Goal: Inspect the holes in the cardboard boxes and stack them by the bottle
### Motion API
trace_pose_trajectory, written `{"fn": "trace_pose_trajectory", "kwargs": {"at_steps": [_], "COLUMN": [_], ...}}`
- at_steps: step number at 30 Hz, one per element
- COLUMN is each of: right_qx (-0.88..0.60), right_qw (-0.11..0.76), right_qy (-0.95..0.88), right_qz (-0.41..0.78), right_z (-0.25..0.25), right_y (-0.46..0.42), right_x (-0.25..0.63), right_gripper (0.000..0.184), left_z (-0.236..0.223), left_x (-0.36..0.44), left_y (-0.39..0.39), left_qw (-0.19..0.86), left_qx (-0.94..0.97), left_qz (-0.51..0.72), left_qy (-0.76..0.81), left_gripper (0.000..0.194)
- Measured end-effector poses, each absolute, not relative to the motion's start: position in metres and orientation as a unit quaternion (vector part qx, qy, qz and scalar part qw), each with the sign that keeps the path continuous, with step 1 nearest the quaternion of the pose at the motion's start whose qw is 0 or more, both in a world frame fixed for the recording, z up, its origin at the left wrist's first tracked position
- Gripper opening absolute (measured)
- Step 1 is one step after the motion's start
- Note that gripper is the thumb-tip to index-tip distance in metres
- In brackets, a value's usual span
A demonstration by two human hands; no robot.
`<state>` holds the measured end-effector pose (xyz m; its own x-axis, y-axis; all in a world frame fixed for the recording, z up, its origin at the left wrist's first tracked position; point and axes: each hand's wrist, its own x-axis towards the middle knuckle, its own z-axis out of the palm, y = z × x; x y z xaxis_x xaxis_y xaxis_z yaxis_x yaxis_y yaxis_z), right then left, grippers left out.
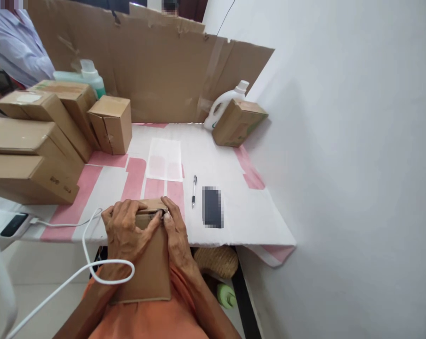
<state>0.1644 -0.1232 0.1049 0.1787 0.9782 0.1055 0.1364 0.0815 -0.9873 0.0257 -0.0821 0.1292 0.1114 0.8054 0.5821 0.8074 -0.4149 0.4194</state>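
A brown cardboard box [152, 268] leans between my body and the table's near edge. My left hand [128, 230] lies over its upper left side, thumb pressed at the top edge. From the right, my right hand [175, 230] grips the opposite side, its thumb meeting the left thumb at the top right corner. Some dark bit shows between the thumbs; what it is cannot be made out. Beyond the box lie a pen [194, 191], a dark blurred flat object [213, 207] and a translucent white sheet [164, 159].
Several cardboard boxes [11, 136] stand at the left, with a green-tinted bottle [92, 77] behind. A white jug [220, 106] and another box [239, 123] are at the back right. A cardboard panel [163, 70] closes the back. A white cable [68, 278] loops near my left forearm.
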Motion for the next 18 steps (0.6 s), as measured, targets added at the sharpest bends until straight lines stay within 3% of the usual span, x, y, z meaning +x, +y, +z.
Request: {"fn": "trace_pose_trajectory", "kwargs": {"at_steps": [3,6,8,10,14,18], "right_qx": [-0.588,-0.769,-0.839,-0.854,-0.859,-0.834], "right_qw": [0.515,0.392,0.282,0.234,0.233,0.285], "right_qy": [-0.501,-0.446,-0.420,-0.413,-0.390,-0.383], "right_qz": [0.371,0.238,0.201,0.215,0.237,0.277], "right_z": [0.099,0.092,0.086,0.081,0.070,0.068], "right_y": [-0.112,-0.085,-0.065,-0.049,-0.031,-0.037], "right_x": [0.188,0.229,0.253,0.270,0.280,0.279], "right_gripper": [0.059,0.064,0.051,0.032,0.009,0.019], "left_z": [0.128,0.126,0.124,0.124,0.127,0.132], "left_x": [0.026,0.027,0.026,0.025,0.021,0.019], "left_y": [-0.082,-0.082,-0.083,-0.083,-0.085,-0.086], "left_qw": [0.009,0.005,0.001,-0.001,-0.004,-0.023], "left_qx": [-0.746,-0.746,-0.753,-0.763,-0.801,-0.833], "left_qz": [-0.386,-0.384,-0.384,-0.379,-0.332,-0.269], "left_qy": [-0.543,-0.543,-0.535,-0.523,-0.498,-0.482], "left_gripper": [0.024,0.023,0.023,0.028,0.051,0.073]}}
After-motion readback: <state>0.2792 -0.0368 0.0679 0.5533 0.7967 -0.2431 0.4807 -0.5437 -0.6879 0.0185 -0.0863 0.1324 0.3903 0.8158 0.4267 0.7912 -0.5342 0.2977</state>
